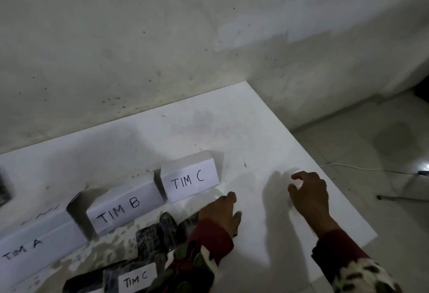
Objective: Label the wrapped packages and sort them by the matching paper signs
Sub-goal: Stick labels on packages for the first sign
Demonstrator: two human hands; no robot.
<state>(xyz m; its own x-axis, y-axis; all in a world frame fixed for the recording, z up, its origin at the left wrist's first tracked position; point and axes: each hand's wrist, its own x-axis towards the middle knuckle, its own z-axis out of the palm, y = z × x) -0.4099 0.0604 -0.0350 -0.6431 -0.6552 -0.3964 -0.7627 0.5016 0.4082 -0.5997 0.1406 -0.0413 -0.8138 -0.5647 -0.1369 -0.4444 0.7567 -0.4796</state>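
Dark-wrapped packages [160, 232] lie clustered at the near edge of the white table [267, 130], just in front of the folded paper signs. One of them, the labelled package [130, 278], carries a white sticker reading TIM C and sits nearest the camera, partly cut off by the lower frame edge. The TIM C sign [189, 180] stands at the right end of the row, with the TIM B sign [120, 210] and the TIM A sign [25, 248] stepping away to the left.

The left hand [220, 213] rests palm down on the table at the right edge of the cluster, fingers relaxed and close together, fingertips just short of the TIM C sign; whether it touches a package cannot be told. The right hand [308, 197] hovers or rests well to the right on bare table, fingers loosely curled, holding nothing.

Key relation: the labelled package lies behind and to the left of the left hand, toward the person, while its matching sign lies directly ahead of that hand. The left hand is clearly the nearer of the two. The package's long axis appears to run roughly parallel to the sign row. The likely next move is a short pull back, a grasp, then a forward carry.
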